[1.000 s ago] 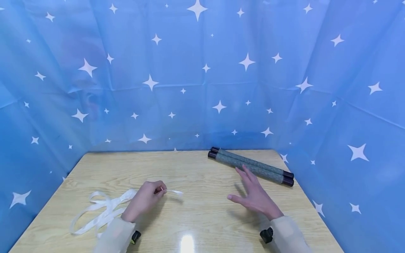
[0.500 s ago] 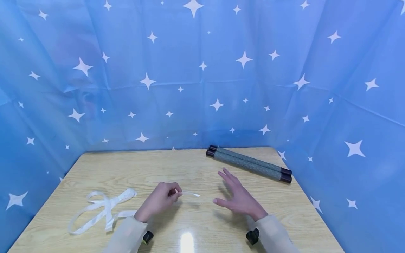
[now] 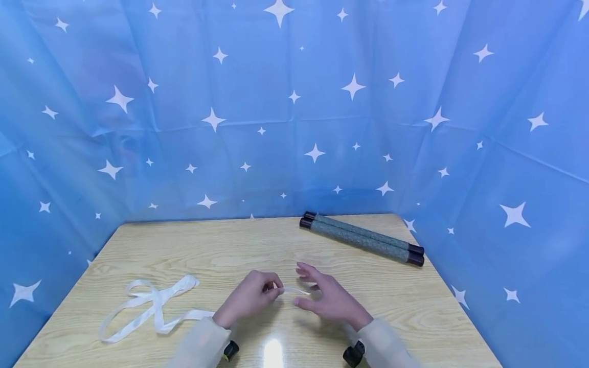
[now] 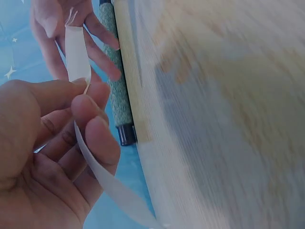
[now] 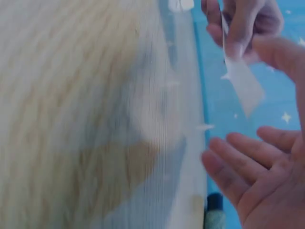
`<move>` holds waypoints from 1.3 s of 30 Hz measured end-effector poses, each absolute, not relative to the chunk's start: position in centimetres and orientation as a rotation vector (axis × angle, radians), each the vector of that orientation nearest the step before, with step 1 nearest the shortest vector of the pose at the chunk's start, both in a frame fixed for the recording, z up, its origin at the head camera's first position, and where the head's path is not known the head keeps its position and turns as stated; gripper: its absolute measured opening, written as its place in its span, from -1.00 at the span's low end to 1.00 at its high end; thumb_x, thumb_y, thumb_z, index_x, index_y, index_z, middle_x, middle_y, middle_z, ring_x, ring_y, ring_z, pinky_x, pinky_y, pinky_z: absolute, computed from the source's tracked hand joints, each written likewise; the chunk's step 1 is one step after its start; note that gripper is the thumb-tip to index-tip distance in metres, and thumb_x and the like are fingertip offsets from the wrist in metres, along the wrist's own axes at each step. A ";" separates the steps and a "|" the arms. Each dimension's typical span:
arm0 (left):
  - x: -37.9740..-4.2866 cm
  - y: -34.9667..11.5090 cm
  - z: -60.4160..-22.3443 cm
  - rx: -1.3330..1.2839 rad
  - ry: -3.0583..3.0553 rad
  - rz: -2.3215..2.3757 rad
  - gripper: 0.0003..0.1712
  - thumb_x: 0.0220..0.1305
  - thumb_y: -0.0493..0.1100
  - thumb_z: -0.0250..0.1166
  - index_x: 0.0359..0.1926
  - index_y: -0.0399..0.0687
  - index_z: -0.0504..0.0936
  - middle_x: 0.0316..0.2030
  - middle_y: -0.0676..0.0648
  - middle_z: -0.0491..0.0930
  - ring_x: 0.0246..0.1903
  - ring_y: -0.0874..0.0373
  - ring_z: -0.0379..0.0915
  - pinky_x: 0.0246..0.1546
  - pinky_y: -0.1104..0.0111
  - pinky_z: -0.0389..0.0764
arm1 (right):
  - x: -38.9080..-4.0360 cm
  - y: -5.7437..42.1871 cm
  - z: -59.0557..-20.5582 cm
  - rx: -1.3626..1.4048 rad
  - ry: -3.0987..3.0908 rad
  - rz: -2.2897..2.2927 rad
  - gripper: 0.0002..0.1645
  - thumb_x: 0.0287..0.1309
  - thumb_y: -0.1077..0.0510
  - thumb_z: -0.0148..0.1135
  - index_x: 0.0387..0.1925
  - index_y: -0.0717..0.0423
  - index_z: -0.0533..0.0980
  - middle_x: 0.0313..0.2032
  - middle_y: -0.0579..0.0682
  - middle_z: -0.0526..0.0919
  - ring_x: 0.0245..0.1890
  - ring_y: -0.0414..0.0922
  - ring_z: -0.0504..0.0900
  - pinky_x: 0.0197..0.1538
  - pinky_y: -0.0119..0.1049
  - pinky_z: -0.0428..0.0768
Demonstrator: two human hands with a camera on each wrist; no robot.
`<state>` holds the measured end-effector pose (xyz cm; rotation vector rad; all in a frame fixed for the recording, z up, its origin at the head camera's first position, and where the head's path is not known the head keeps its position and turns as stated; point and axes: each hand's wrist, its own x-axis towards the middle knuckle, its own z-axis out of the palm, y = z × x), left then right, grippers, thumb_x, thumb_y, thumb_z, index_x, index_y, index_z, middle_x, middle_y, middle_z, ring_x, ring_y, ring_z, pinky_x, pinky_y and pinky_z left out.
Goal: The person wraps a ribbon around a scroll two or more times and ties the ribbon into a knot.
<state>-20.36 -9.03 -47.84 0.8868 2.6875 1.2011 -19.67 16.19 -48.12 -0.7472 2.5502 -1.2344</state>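
A white ribbon [image 3: 158, 306] lies in loose loops on the left of the table, and a length of it runs to my left hand [image 3: 252, 298]. Thumb and fingertips of that hand pinch the ribbon [image 4: 77, 55] near one end, above the tabletop. The short free end, slightly frayed in the left wrist view, sticks out toward my right hand [image 3: 332, 298]. That hand is spread, thumb apart from the fingers, around the ribbon's tip [image 5: 250, 93]. In the right wrist view the fingers and thumb stand apart from the ribbon, with nothing gripped.
Two grey-green rolls with dark end caps [image 3: 363, 237] lie side by side at the back right of the wooden table [image 3: 230, 245]. A blue curtain with white stars [image 3: 257, 102] hangs behind and along both sides. Each wrist wears a small black device.
My left hand has moved right, drawing the ribbon along with it. My right hand has moved left and slightly nearer, so the two hands are now close together. The rolls stay put.
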 end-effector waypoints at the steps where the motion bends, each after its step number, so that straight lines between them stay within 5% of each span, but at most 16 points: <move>1: -20.3 -8.8 -47.8 0.886 2.685 1.201 -0.90 0.40 -0.23 0.32 -0.27 -0.05 0.75 -0.63 0.18 0.51 -0.68 0.46 0.25 -0.63 0.53 0.34 | -19.6 16.0 -48.2 -0.755 2.545 -1.233 -0.08 0.37 -0.18 0.30 0.58 -0.03 0.14 0.37 0.10 0.52 0.26 0.04 0.61 0.21 -0.02 0.62; 5: -20.0 -8.3 -47.8 0.880 2.670 1.215 -0.91 0.39 -0.24 0.33 -0.28 -0.05 0.74 -0.63 0.16 0.51 -0.68 0.44 0.26 -0.65 0.53 0.33 | -19.4 15.7 -48.3 -0.803 2.548 -1.213 -0.39 0.45 -0.14 0.20 0.34 0.10 0.47 -0.09 -0.06 0.77 -0.19 -0.24 0.73 -0.07 -0.33 0.65; 8: -19.8 -8.0 -47.8 0.879 2.663 1.224 -0.92 0.38 -0.24 0.34 -0.29 -0.04 0.74 -0.64 0.17 0.51 -0.68 0.44 0.25 -0.65 0.54 0.31 | -19.4 15.6 -48.3 -0.855 2.541 -1.199 -0.63 0.50 -0.07 0.14 0.01 0.10 0.66 -0.47 -0.21 0.67 -0.54 -0.40 0.52 -0.32 -0.46 0.54; 11: -19.6 -7.9 -48.0 0.878 2.653 1.232 -0.91 0.39 -0.25 0.33 -0.29 -0.03 0.74 -0.65 0.18 0.51 -0.69 0.45 0.23 -0.66 0.55 0.28 | -19.3 15.5 -48.4 -0.869 2.520 -1.196 -0.66 0.54 -0.03 0.10 -0.20 0.07 0.68 -0.64 -0.26 0.50 -0.70 -0.41 0.29 -0.48 -0.49 0.39; 39: -19.9 -13.7 -49.5 0.814 2.680 1.171 -0.74 0.48 -0.11 0.26 -0.38 -0.07 0.71 -0.64 0.20 0.43 -0.66 0.44 0.22 -0.55 0.50 0.37 | -19.8 20.8 -47.5 -0.628 2.724 -1.240 -0.62 0.59 -0.05 0.01 -0.22 0.00 0.67 -0.64 -0.22 0.52 -0.73 -0.36 0.27 -0.49 -0.38 0.43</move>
